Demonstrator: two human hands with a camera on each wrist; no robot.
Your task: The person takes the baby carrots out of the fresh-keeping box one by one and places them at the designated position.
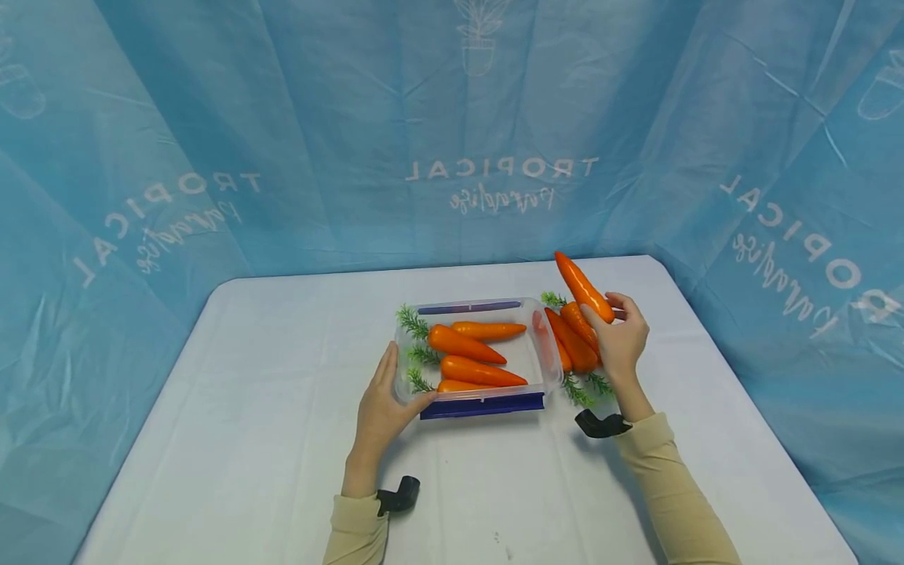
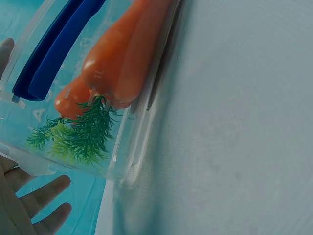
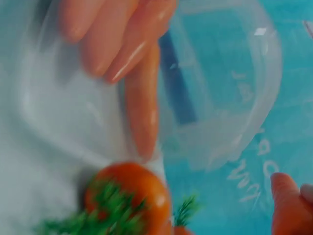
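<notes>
A clear plastic container (image 1: 552,345) with blue latches (image 1: 482,406) holds several orange toy carrots (image 1: 466,343), their green tops (image 1: 413,322) toward its left end. My left hand (image 1: 382,409) rests at the near left corner, thumb at the front rim and fingers along the left side; the left wrist view shows fingers (image 2: 46,196) spread and fairly straight. Over the pile right of the container, my right hand (image 1: 621,333) pinches a carrot (image 1: 582,286) by its thick end. That carrot's tip points up and away, to the left.
Several loose carrots (image 1: 575,349) with green tops (image 1: 575,390) lie against the container's right side. A white-covered table (image 1: 282,439) is under everything. Blue printed curtains (image 1: 318,196) hang behind and at both sides. Each wrist wears a black camera mount (image 1: 399,494).
</notes>
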